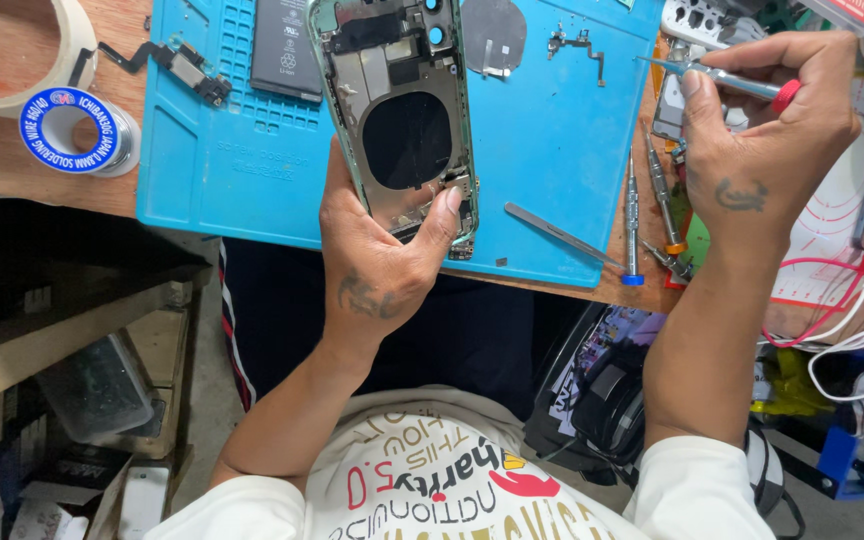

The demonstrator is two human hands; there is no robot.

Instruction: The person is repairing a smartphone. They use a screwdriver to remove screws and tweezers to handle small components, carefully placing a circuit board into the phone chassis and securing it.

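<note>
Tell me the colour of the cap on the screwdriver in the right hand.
Red cap, seen in the head view, on the screwdriver held by the right hand.

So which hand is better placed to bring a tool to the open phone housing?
Probably the right hand: it already grips a red-capped screwdriver beside the blue mat. The left hand is occupied holding the phone housing, thumb across its lower edge.
</note>
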